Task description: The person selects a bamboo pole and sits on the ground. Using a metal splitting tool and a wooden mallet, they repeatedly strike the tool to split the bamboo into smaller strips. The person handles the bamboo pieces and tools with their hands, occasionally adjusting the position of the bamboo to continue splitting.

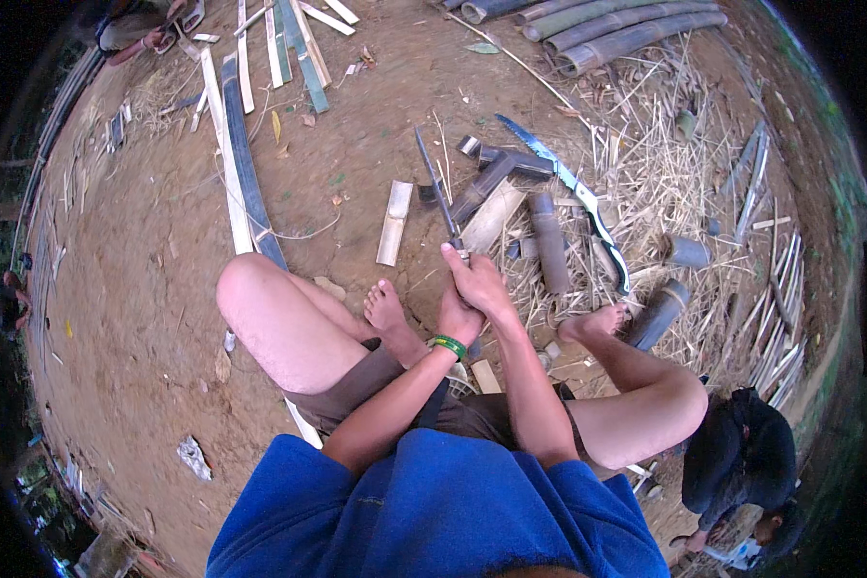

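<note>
Close together in front of my lap, both my hands are closed around a long-bladed knife [435, 183], whose blade points away from me. My right hand [482, 286] lies uppermost, its thumb along the handle near the blade. Below it is my left hand [459, 316], with a green band at the wrist; most of its fingers are hidden. Just left of the blade lies a split bamboo piece [394, 223]. Right of it are short bamboo lengths [549, 241] and a pale split piece [492, 218]. Beyond them rests a folding saw [582, 197] with a curved handle.
Bamboo shavings [636, 183] cover the ground at right. Long bamboo strips [244, 173] lie at left, near my knee. Thick bamboo poles [636, 34] are stacked at the far right. One person [742, 453] crouches at lower right, another [130, 34] at far left.
</note>
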Tool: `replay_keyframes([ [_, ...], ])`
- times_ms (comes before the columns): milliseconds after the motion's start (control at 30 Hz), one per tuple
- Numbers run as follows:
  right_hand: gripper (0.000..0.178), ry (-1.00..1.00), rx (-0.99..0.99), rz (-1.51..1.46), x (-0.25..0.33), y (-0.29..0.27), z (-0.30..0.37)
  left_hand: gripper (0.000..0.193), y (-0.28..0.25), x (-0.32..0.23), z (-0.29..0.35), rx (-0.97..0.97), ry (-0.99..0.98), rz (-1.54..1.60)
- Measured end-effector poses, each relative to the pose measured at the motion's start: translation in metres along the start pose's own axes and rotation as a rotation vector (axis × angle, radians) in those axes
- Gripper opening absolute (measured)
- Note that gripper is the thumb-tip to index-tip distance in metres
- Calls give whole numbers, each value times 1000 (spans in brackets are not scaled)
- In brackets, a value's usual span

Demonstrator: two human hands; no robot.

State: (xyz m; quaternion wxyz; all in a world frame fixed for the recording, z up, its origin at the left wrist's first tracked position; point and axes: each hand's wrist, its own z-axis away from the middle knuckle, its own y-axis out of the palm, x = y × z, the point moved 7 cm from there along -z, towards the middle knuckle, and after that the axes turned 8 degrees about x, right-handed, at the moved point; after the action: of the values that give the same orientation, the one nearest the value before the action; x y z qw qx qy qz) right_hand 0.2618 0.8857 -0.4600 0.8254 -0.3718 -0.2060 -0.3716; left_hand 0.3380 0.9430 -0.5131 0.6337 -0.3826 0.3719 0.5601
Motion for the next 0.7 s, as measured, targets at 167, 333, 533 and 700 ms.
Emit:
replay_keyframes([
  [167, 80, -79, -34, -44, -2, -10, -5, 41, 6, 16, -3, -134, 130, 214],
  [333, 80, 110, -632, 247, -129, -72, -58, 24, 11, 12, 4, -113, -23, 207],
  [533, 87, 411, -385, 359, -244, -74, -94, 26, 0, 24, 4, -84, -44, 96],
  [700, 81, 43, -580, 261, -172, -96, -76, 27, -7, 16, 6, -81, -43, 37],
])
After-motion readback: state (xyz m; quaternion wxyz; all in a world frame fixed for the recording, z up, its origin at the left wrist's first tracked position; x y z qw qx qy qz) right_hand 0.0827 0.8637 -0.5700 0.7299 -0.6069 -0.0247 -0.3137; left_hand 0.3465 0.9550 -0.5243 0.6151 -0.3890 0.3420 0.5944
